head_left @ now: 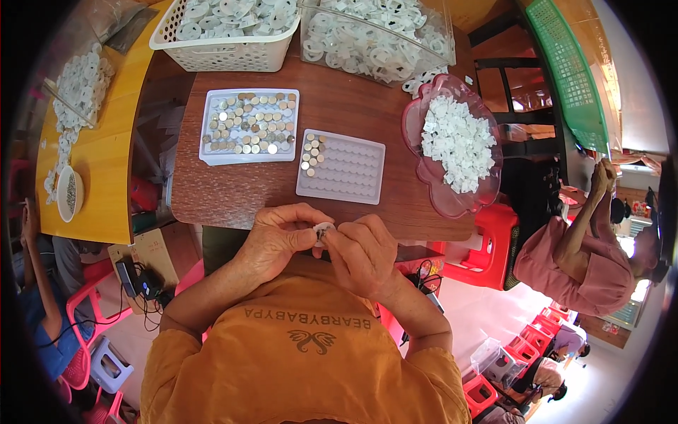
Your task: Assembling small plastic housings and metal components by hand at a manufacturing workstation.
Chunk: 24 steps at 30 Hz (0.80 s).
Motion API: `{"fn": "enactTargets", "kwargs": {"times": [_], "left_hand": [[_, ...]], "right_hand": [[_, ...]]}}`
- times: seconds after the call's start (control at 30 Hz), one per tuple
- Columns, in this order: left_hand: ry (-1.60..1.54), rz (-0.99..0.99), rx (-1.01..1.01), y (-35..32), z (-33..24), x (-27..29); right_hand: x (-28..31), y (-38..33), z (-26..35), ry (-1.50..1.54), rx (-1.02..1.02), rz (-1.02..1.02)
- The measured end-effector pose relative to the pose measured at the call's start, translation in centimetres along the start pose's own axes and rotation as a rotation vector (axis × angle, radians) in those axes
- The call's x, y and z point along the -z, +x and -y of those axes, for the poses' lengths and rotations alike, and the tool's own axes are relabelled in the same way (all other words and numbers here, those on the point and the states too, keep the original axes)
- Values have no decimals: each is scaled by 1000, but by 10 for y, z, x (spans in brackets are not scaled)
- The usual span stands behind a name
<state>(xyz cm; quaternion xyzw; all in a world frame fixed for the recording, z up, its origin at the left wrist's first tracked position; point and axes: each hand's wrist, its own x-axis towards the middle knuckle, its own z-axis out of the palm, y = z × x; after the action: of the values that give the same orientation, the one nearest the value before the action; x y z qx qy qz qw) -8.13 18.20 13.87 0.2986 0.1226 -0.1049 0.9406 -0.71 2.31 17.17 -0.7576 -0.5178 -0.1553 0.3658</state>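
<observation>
My left hand and my right hand meet at the near edge of the brown table, pinching one small round white-and-metal part between their fingertips. Just beyond them lies a white grid tray with a few round metal discs in its left columns. To its left a second white tray is filled with several metal discs. A pink scalloped dish heaped with small white plastic pieces sits at the right.
A white basket and a clear box of white rings stand at the table's far edge. A yellow table with more rings and a bowl is at the left. Other people sit left and right; red stools are around.
</observation>
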Motion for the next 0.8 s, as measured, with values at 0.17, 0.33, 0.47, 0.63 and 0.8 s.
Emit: {"fn": "enactTargets", "kwargs": {"times": [0.17, 0.33, 0.47, 0.63, 0.8], "left_hand": [[-23, -65, 34, 0, 3, -2], [-36, -77, 17, -1, 4, -4], [-7, -29, -42, -1, 4, -2], [61, -9, -114, 0, 3, -5], [7, -26, -75, 2, 3, -5]], "right_hand": [[-1, 2, 2, 73, -116, 46], [2, 3, 3, 147, -225, 27], [5, 1, 12, 513, -853, 94], [7, 7, 7, 829, -1142, 106], [3, 11, 9, 993, -1149, 0]]}}
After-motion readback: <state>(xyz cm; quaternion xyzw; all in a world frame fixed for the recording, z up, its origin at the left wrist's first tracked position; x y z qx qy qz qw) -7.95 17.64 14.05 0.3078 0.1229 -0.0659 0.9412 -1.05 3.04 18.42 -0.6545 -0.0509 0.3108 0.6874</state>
